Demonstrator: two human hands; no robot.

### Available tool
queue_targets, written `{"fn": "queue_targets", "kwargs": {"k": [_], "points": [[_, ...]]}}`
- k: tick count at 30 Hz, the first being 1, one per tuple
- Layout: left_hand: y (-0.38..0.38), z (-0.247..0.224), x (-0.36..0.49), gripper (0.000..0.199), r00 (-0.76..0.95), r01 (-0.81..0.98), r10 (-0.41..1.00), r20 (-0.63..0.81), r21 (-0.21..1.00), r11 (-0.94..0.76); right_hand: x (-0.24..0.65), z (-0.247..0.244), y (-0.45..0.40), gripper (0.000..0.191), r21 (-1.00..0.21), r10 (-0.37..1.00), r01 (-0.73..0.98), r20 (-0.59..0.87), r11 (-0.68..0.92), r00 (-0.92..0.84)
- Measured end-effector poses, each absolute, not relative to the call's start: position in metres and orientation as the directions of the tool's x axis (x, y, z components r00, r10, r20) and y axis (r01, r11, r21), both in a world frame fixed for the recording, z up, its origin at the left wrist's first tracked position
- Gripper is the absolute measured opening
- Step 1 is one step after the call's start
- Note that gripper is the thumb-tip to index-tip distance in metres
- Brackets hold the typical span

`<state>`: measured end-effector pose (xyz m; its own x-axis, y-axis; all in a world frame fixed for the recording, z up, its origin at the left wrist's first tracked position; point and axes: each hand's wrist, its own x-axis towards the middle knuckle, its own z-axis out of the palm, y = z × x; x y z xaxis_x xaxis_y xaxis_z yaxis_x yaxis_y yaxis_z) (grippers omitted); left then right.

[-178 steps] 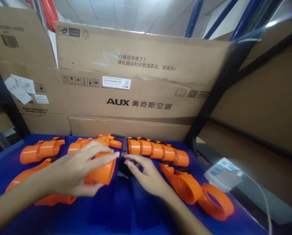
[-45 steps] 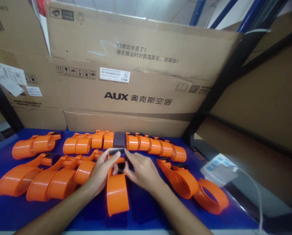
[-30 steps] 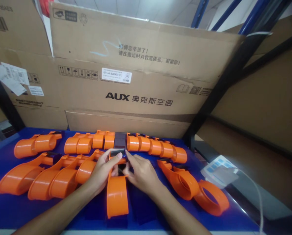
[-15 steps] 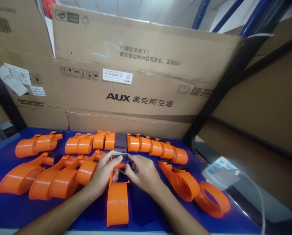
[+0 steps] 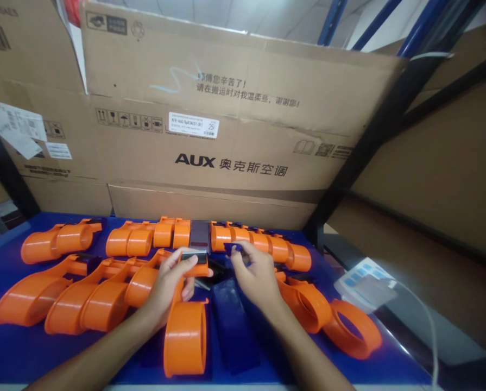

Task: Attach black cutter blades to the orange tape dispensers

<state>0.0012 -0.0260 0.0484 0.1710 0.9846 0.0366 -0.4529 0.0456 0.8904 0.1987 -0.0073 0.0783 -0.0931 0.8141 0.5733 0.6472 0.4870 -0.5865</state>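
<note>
My left hand (image 5: 173,277) is closed on the head of an orange plastic tape dispenser (image 5: 185,334), whose round hub hangs toward me. A black strip (image 5: 196,258) lies across the dispenser's head under my thumb. To the right, my right hand (image 5: 254,271) pinches a small dark blue plastic piece (image 5: 231,248) between thumb and fingertips, apart from the dispenser. Between the hands are some dark parts (image 5: 214,274), partly hidden. A dark blue flat block (image 5: 234,326) lies below my right hand.
Several orange dispensers stand left (image 5: 69,304) and back right (image 5: 259,244) on the blue surface (image 5: 124,364). A brown box (image 5: 200,237) sits at the back middle. Cardboard (image 5: 226,136) walls the rear. At right are a white power strip (image 5: 365,282) with a cable and a black post (image 5: 360,136).
My right hand has drawn away from the dispenser, up and to the right, with the small blue piece in its fingers. My left hand and the dispenser have shifted slightly left.
</note>
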Motion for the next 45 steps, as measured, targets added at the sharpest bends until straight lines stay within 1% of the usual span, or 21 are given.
{"fn": "queue_targets", "kwargs": {"k": [3,7,9,11,17,24,25,27,30,33,37,42,45], "points": [[-0.025,0.047,0.0,0.032,0.146,-0.441,0.989,0.03,0.897,0.037,0.208,0.079,0.003,0.019,-0.508,0.86,0.761,0.496,0.403,-0.124],[-0.025,0.046,0.0,0.033,0.143,-0.424,0.99,0.009,0.904,0.053,0.218,0.076,0.01,0.01,-0.354,0.912,0.883,0.373,0.307,-0.168],[-0.025,0.046,0.0,0.033,0.144,-0.424,0.99,0.003,0.904,0.059,0.221,0.072,0.011,0.01,-0.309,0.921,0.904,0.344,0.297,-0.184],[-0.025,0.046,0.001,0.034,0.143,-0.431,0.99,-0.001,0.9,0.063,0.225,0.068,0.012,0.012,-0.292,0.916,0.899,0.334,0.326,-0.224],[-0.025,0.044,0.001,0.037,0.14,-0.426,0.99,-0.016,0.901,0.075,0.234,0.055,0.017,0.014,-0.294,0.887,0.864,0.352,0.408,-0.299],[-0.026,0.043,0.004,0.033,0.155,-0.398,0.988,-0.007,0.915,0.069,0.232,0.057,0.018,0.02,-0.325,0.888,0.857,0.369,0.4,-0.275],[-0.025,0.043,0.004,0.033,0.154,-0.392,0.988,-0.007,0.917,0.068,0.23,0.061,0.017,0.021,-0.329,0.877,0.844,0.383,0.422,-0.289],[-0.024,0.042,0.005,0.033,0.155,-0.384,0.988,-0.008,0.921,0.068,0.225,0.07,0.013,0.024,-0.337,0.829,0.788,0.431,0.515,-0.358],[-0.022,0.042,0.006,0.036,0.16,-0.37,0.987,-0.005,0.927,0.065,0.217,0.083,0.005,0.031,-0.36,0.702,0.622,0.524,0.696,-0.482],[-0.022,0.041,0.005,0.038,0.156,-0.338,0.988,0.011,0.94,0.043,0.209,0.089,-0.004,0.037,-0.371,0.609,0.489,0.569,0.79,-0.552],[-0.023,0.041,0.004,0.039,0.174,-0.318,0.984,0.022,0.947,0.036,0.203,0.089,-0.008,0.034,-0.356,0.58,0.459,0.542,0.814,-0.608],[-0.023,0.041,0.006,0.043,0.143,-0.328,0.989,0.026,0.944,0.023,0.202,0.086,-0.007,0.028,-0.336,0.575,0.474,0.582,0.814,-0.575],[-0.022,0.043,0.006,0.044,0.1,-0.354,0.995,0.021,0.935,0.015,0.203,0.086,-0.006,0.023,-0.34,0.574,0.478,0.629,0.81,-0.524]]}}
